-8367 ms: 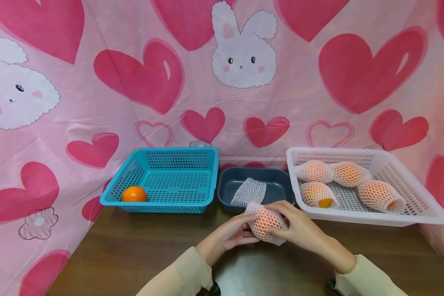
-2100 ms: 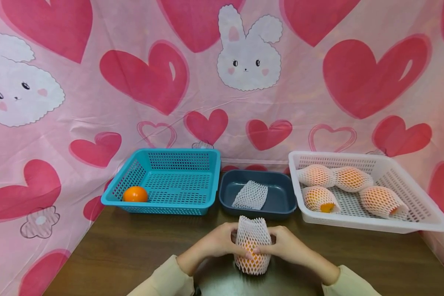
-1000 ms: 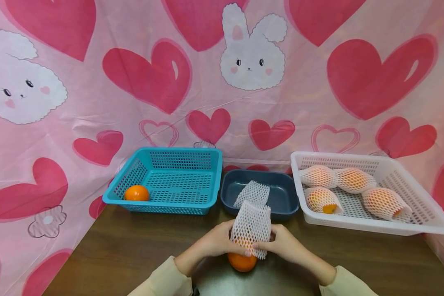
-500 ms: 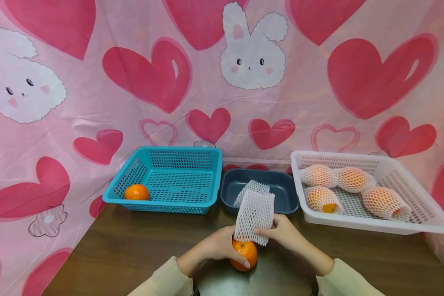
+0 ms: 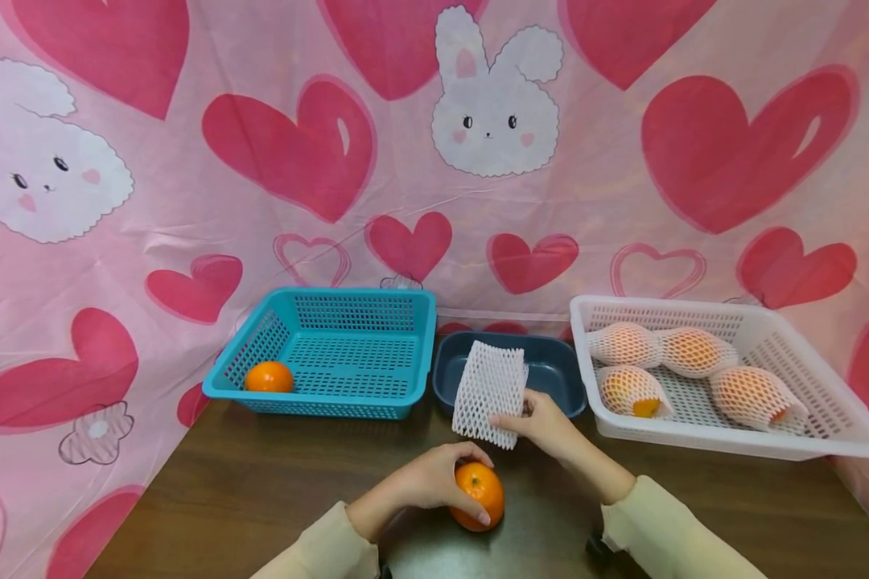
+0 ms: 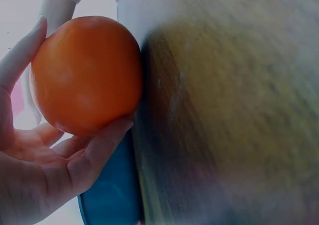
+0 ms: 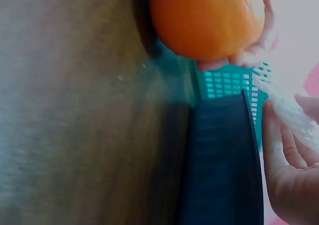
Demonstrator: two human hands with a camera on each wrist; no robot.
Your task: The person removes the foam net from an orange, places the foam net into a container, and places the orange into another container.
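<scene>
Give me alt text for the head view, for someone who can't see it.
A person's left hand grips a bare orange fruit at a wooden table while the right hand holds a white mesh sleeve by a dark blue tray. Behind, a teal basket holds another bare fruit and a white basket holds four mesh-wrapped ones, against a pink heart-patterned backdrop.

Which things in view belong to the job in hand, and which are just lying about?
Likely the job:
orange in left hand
foam net in right hand
dark tray
white basket, four netted fruits
turquoise basket, second orange

Apparently just surroundings:
pink backdrop
wooden table
</scene>
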